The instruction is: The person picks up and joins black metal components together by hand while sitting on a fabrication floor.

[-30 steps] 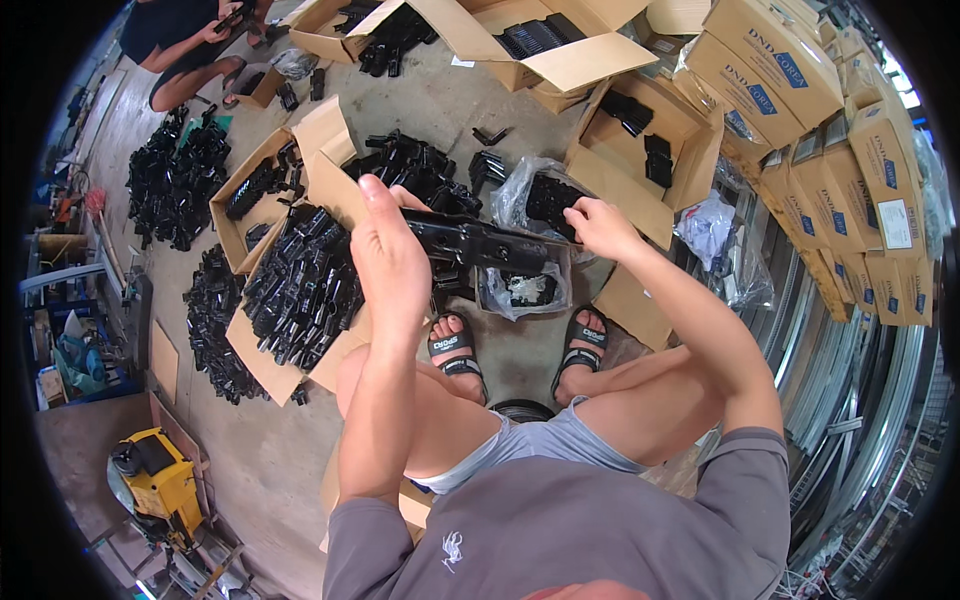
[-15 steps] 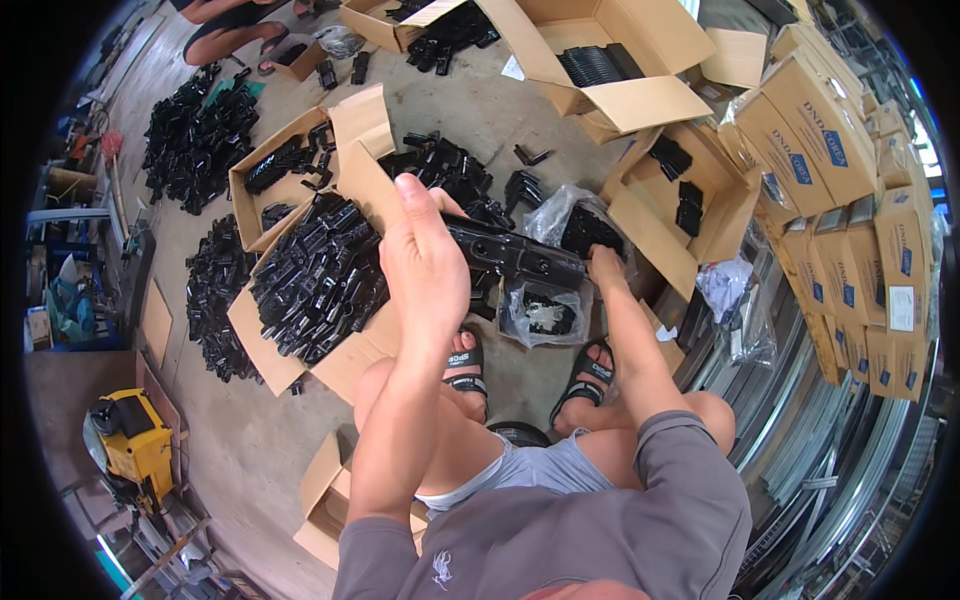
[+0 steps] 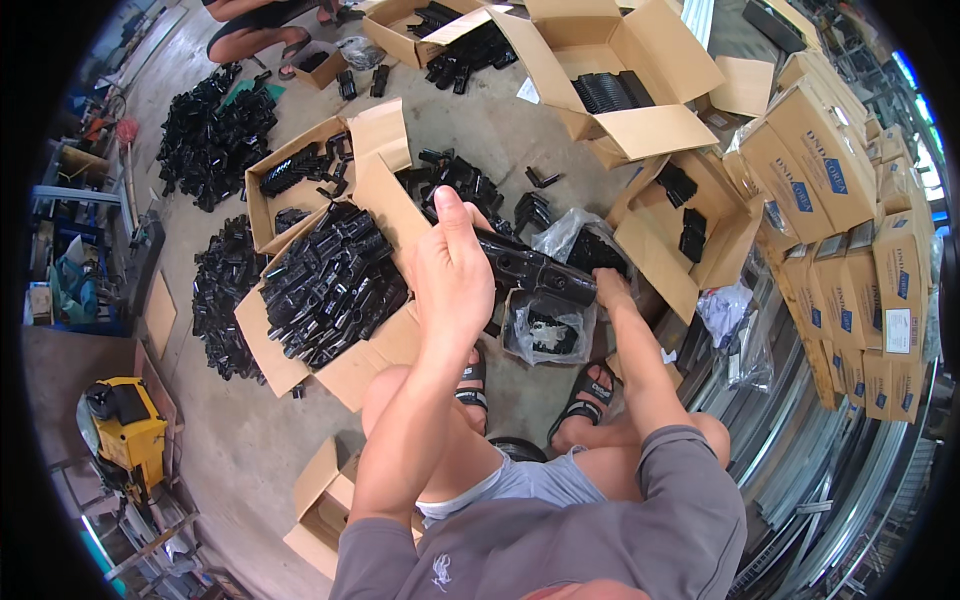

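Note:
My left hand [image 3: 455, 270] is closed around one end of a long, glossy black metal bracket [image 3: 545, 274], thumb pointing up. The bracket stretches rightward above a small plastic-lined box [image 3: 575, 352]. Close to the bracket's right end is my right hand [image 3: 612, 289], its fingers bent together at the edge of a clear plastic bag [image 3: 560, 236] of small black pieces. Whatever those fingertips pinch is too small or hidden to name. Left of my left hand, a carton flap [image 3: 385, 200] stands up beside a heap of similar black brackets [image 3: 335, 285].
More black parts lie in piles [image 3: 215, 135] on the floor at the left. Open cartons [image 3: 655, 130] stand ahead and right. Stacked sealed cartons [image 3: 810, 165] and metal profiles [image 3: 810, 430] line the right side. Another person [image 3: 255, 35] squats at the far left.
The whole view has shifted slightly, moving the surroundings right and down. My left hand still grips the bracket; my right hand has drawn back a little, nearer the bracket's end.

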Demonstrator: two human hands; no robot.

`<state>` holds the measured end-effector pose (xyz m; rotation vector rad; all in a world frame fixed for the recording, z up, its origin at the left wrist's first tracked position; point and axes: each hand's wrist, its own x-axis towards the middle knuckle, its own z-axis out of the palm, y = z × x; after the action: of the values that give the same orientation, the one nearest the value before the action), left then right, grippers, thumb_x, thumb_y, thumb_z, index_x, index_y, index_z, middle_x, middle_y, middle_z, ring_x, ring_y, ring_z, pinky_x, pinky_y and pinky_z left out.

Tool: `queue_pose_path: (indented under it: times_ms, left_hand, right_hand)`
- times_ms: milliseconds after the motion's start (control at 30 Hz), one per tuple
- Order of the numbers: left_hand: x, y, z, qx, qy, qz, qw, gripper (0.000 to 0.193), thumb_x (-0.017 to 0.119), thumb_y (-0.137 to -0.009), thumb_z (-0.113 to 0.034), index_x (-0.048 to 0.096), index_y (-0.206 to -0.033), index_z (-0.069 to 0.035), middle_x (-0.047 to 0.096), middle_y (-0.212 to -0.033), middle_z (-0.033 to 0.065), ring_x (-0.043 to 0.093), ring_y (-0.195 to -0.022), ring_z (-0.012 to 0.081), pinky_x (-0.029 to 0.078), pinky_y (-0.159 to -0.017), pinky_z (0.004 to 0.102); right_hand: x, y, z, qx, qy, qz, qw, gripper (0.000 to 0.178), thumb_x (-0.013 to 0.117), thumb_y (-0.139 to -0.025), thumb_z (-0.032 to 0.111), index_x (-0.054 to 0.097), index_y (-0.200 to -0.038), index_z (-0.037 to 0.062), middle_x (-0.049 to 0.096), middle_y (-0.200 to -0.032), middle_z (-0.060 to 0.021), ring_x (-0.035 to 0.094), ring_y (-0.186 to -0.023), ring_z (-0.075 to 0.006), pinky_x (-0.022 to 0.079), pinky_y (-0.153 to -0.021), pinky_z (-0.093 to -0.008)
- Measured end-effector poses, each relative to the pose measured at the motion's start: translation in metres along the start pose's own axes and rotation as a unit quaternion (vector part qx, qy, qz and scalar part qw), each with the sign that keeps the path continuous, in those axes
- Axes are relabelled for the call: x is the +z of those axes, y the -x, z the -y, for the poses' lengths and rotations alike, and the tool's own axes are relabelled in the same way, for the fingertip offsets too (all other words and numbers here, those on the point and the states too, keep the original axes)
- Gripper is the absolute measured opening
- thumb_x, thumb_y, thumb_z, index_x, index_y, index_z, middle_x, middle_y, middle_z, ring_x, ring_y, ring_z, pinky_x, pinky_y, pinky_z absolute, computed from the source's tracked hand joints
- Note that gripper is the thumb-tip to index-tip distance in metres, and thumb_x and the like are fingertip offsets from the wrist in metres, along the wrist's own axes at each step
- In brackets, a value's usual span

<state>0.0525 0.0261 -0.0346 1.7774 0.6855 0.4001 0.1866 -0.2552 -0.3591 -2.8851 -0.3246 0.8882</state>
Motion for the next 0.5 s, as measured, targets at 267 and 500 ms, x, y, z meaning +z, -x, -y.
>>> queue_pose_path:
  times_ms: [267, 500]
  left_hand:
    - [-0.006, -0.001, -0.008, -0.007, -0.031, 0.002, 0.999, 0.073, 0.024, -0.106, -0.055, 0.06, -0.076, 0.001, 0.041, -0.053, 0.0095, 0.045, -0.058, 0.0197, 0.039, -0.061, 0.0387]
    - [0.006, 0.003, -0.012, 0.01, -0.068, 0.027, 0.997, 0.071, 0.027, -0.106, -0.052, 0.064, -0.08, 0.002, 0.049, -0.056, 0.0185, 0.051, -0.06, 0.0331, 0.043, -0.067, 0.0436]
  right_hand:
    - [-0.016, 0.0, 0.004, -0.077, -0.058, -0.068, 0.993, 0.023, 0.071, -0.076, 0.01, 0.064, -0.097, 0.0018, 0.069, -0.097, -0.0236, 0.067, -0.096, -0.0406, 0.053, -0.084, -0.0474]
    - [-0.16, 0.11, 0.081, -0.269, -0.295, -0.123, 0.909, 0.021, 0.069, -0.082, 0.006, 0.065, -0.102, -0.0004, 0.07, -0.085, -0.0178, 0.07, -0.078, -0.0271, 0.055, -0.071, -0.0344]
